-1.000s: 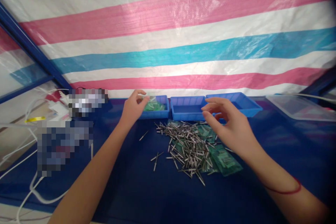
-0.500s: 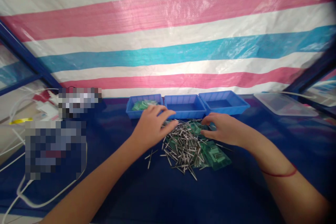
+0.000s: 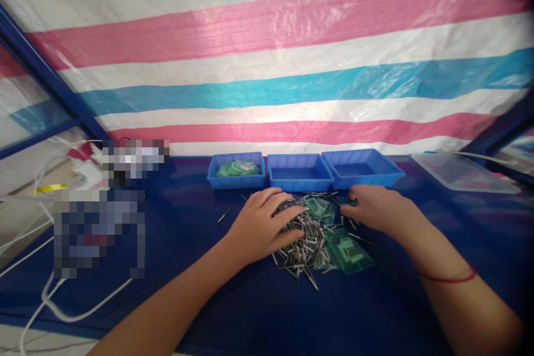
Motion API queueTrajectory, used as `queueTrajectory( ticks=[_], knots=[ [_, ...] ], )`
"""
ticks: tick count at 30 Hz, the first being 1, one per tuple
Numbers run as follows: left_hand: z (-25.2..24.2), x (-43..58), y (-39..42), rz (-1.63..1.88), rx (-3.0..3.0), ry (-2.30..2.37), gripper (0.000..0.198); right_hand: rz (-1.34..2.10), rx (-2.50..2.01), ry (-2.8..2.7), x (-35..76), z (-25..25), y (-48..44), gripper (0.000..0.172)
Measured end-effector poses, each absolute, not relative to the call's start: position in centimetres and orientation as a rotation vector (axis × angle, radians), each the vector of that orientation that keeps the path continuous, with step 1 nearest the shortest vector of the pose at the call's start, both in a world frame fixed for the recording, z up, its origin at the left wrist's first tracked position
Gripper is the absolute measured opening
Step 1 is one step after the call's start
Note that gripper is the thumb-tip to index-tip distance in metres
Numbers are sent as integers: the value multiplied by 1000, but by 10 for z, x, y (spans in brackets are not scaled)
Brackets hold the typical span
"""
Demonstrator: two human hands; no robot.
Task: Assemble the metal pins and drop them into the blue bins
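Note:
A heap of thin metal pins (image 3: 311, 242) lies on the dark blue table, mixed with small green bags (image 3: 348, 253). My left hand (image 3: 262, 228) lies flat on the left side of the heap, fingers stretched over the pins. My right hand (image 3: 373, 208) rests on the heap's right edge, fingers curled down onto pins or a bag; what they grip is hidden. Behind the heap stand three blue trays: the left tray (image 3: 214, 169) holds green bags, the middle tray (image 3: 300, 182) and right tray (image 3: 392, 169) look bare.
One stray pin (image 3: 224, 214) lies left of the heap. White cables (image 3: 62, 311) and blurred items sit at the left. A clear plastic lid (image 3: 463, 172) lies at the far right. A striped tarp (image 3: 267, 55) hangs close behind the trays.
My left hand came from the left tray down onto the pin heap. My right hand dropped from above the heap to its right edge.

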State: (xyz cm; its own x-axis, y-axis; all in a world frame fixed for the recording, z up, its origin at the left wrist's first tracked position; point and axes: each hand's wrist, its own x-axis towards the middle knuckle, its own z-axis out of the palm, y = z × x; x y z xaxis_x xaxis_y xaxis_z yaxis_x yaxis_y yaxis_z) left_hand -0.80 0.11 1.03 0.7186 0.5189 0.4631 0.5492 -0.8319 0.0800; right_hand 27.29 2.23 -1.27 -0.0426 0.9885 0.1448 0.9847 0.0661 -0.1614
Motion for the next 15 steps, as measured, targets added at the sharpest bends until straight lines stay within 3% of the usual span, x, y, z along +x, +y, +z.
queueTrajectory(
  ticks=[5, 8, 10, 12, 15],
  knots=[
    [11, -2, -3, -871, -2914, -892, 37, -332, -2131, -2049, 260, 9, 11, 25],
    [14, -1, -7, -967, -2961, -975, 45, -353, -2020, -1933, 246, 29, 1, 25],
    [14, -1, -9, -1078, -2986, -1082, 53, -163, -1789, -1906, 233, 40, -4, 24],
    [13, 1, -11, -1216, -2987, -1239, 62, 234, -1518, -1891, 219, 44, -9, 24],
    [13, 2, -9, -1390, -2986, -1482, 55, 848, -1224, -1780, 201, 42, -14, 27]
  ],
)
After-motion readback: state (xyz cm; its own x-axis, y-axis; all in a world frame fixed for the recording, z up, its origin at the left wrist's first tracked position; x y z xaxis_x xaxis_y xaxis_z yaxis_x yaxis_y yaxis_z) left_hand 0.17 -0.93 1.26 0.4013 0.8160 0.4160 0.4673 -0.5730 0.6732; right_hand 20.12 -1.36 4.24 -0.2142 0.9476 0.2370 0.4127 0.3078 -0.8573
